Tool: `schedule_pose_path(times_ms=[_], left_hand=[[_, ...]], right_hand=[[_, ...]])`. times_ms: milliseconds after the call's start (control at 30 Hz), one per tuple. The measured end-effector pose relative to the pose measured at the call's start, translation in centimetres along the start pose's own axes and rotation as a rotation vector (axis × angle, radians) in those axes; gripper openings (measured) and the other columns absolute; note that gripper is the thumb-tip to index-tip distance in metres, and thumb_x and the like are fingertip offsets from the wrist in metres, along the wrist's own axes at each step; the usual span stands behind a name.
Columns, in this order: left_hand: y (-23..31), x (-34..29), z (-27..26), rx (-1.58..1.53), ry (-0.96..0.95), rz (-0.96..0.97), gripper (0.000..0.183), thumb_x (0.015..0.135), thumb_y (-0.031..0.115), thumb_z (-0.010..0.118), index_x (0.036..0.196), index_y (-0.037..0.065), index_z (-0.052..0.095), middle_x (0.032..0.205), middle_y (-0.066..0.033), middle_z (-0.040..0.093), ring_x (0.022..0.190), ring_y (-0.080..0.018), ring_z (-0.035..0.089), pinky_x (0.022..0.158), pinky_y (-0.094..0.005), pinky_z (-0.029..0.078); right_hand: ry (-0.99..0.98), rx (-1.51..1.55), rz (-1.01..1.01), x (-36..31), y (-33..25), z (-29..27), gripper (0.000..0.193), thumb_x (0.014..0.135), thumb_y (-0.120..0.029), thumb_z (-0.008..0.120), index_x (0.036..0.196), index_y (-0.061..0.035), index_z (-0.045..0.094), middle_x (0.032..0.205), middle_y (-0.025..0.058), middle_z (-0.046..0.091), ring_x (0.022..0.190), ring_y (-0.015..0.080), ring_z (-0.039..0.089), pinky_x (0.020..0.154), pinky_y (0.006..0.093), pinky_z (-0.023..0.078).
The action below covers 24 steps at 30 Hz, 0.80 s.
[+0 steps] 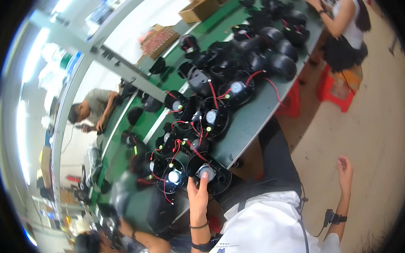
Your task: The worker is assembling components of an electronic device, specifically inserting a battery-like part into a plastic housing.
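Your left hand [198, 196] grips one black housing [221, 180], bearing one silver disc [210, 171], at the bench's [235, 146] near edge, while your empty right hand [345, 167] hangs beyond that edge, fingers loosely curled.

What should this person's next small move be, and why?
Probably bring the right hand in to steady the black housing: only the left hand is at it, beside its silver disc, while the right is out to the side, apparently empty.
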<state>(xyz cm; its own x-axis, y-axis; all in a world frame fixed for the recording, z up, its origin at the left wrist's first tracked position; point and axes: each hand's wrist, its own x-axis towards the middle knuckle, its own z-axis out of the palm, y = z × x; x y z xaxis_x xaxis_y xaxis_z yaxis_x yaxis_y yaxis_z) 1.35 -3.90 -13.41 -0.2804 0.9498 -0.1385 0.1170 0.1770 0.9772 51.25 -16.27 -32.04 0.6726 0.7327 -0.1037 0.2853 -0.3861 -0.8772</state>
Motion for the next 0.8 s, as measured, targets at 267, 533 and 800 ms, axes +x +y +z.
schedule_pose_path(times_ms=[267,533,800], left_hand=[[-0.8,-0.4,0.8,0.089,0.127,-0.04,0.046,0.099,0.025,0.069,0.131,-0.004,0.054,0.125,-0.0147,0.064,0.114,-0.0193,0.061,0.097,-0.032,0.049],[2.5,-1.2,1.4,-0.069,0.147,-0.365,0.046,0.099,0.019,0.07,0.134,-0.003,0.05,0.126,-0.0128,0.064,0.106,-0.0176,0.067,0.086,-0.029,0.055],[1.5,-1.2,4.8,-0.674,0.761,-0.598,0.034,0.104,0.024,0.062,0.132,0.011,0.047,0.115,-0.0056,0.061,0.093,-0.0176,0.061,0.092,-0.0446,0.057]], right_hand=[[-0.706,0.239,-0.526,-0.5,-24.7,12.5,0.021,0.091,-0.005,0.07,0.111,0.0006,0.071,0.104,0.0141,0.072,0.092,0.0204,0.07,0.084,0.0325,0.055],[-1.552,0.192,-0.544,-0.9,-31.8,21.7,0.079,0.084,-0.034,0.085,0.147,-0.005,0.047,0.112,0.0171,0.069,0.088,0.0237,0.069,0.079,0.0355,0.058],[-1.64,-0.142,-0.324,4.3,-38.3,20.4,0.055,0.092,-0.032,0.076,0.134,-0.0017,0.057,0.113,0.0179,0.07,0.1,0.0294,0.071,0.088,0.0385,0.058]])
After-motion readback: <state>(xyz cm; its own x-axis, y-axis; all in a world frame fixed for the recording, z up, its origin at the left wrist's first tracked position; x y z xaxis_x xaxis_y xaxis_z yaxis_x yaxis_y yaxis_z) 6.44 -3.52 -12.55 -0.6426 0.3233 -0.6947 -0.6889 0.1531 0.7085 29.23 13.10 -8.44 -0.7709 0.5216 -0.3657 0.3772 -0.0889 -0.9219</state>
